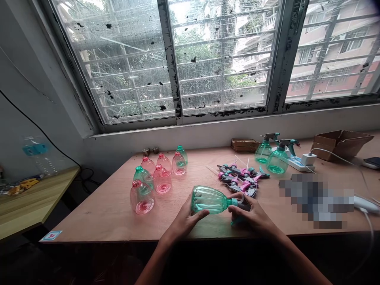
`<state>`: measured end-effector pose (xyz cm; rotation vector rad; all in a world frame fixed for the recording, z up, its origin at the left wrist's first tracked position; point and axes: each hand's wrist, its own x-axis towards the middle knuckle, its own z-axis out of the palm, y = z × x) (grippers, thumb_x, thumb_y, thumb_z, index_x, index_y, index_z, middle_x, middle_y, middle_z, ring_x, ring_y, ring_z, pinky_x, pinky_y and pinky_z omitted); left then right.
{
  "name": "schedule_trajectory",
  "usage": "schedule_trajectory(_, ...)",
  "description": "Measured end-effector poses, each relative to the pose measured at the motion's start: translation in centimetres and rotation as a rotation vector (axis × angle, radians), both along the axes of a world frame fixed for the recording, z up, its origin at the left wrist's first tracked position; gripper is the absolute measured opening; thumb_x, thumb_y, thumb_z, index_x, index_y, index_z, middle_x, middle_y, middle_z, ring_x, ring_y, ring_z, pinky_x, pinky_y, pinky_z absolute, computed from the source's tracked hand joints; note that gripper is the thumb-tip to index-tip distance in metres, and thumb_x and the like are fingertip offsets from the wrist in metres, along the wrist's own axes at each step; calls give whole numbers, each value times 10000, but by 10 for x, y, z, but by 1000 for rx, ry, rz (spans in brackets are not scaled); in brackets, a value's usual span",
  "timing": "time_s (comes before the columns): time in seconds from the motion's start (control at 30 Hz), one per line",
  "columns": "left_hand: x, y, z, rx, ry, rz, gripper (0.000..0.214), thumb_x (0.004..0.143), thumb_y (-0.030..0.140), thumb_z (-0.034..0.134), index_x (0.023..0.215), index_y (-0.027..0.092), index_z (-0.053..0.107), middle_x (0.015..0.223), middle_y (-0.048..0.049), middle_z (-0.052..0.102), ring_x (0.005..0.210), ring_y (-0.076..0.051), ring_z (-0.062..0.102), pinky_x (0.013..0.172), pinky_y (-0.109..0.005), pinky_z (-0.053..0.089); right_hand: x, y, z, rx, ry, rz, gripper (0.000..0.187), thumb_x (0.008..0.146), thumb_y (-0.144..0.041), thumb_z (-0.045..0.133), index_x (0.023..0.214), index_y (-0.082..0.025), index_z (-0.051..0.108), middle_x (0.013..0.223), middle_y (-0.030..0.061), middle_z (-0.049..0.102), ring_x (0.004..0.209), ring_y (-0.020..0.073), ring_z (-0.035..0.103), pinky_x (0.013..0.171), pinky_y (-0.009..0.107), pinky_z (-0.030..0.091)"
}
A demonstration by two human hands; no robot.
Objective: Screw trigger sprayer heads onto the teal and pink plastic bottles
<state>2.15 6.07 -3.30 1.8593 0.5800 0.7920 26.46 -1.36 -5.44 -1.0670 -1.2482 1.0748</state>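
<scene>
The green bottle (209, 200) lies on its side, held just above the near edge of the worktop (103, 213), base to the left and neck to the right. The left hand (185, 219) cups its body, fingers curled round the ribbed plastic. The right hand (252, 213) closes on the spray head (242, 205) at the neck, fingers pinching its collar.

The thin plastic looks slippery. If the left hand squeezes hard the wall could buckle, and a loose hold could let the bottle roll out and drop off the near edge. If the collar meets the neck at a tilt, the thread may well bind or go on crooked. Whether a dip tube sits inside cannot be told.

Just beyond the hands lies a pile of loose spray heads (240, 180); a sweeping right elbow could scatter them. To the far left stand empty pink and green bottles (162, 178), light enough to topple at a knock. Two finished sprayers (276, 158) stand far right, beside a power strip (297, 163).
</scene>
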Motion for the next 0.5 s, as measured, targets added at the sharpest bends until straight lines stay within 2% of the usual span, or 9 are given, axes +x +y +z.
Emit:
schedule_trajectory(0.03,0,1,-2,9,5,12,690,885,388,683,1474,210,371,1419,-131,536,1322,-322,494,1130,-469,372,0,0,0,1,10,-6,423,786,-482,780,1035,-189,604,652,-1,705,611,205,675,600,324,564)
schedule_trajectory(0.17,-1,5,-9,40,13,57,1005,814,339,768,1560,253,100,1508,-135,436,1433,-329,349,1190,-514,255,0,0,1,4,46,-24,420,773,-485,791,1011,-189,611,702,5,707,613,197,675,587,309,564)
schedule_trajectory(0.2,-1,5,-9,36,13,52,1026,809,337,775,1562,255,82,1511,-138,431,1432,-330,350,1191,-519,249,0,0,1,1,41,-21,426,771,-486,792,1014,-186,611,695,7,708,612,199,676,587,312,565)
schedule_trajectory(0.27,-1,3,-7,26,8,34,937,825,352,759,1547,238,173,1499,-141,448,1400,-330,399,1181,-507,277,0,-1,1,-5,18,-11,435,775,-483,789,1031,-181,609,665,8,708,612,207,679,594,324,569)
schedule_trajectory(0.33,-1,2,-2,23,5,17,736,877,375,698,1492,208,329,1458,-138,496,1346,-320,466,1158,-476,330,0,-2,2,-7,-4,-2,435,783,-477,785,1043,-178,605,636,5,706,605,210,680,601,327,567)
schedule_trajectory(0.4,-1,2,-1,29,10,15,622,909,379,654,1450,200,405,1422,-129,533,1320,-308,493,1143,-453,356,0,-1,1,0,-2,-4,431,784,-477,785,1043,-182,607,640,3,707,606,208,683,600,320,565)
schedule_trajectory(0.5,-1,4,-7,33,6,35,814,862,350,714,1527,254,253,1510,-116,436,1404,-306,397,1180,-463,293,0,0,0,7,44,-22,436,769,-493,794,1025,-190,615,699,5,705,612,205,686,588,317,572)
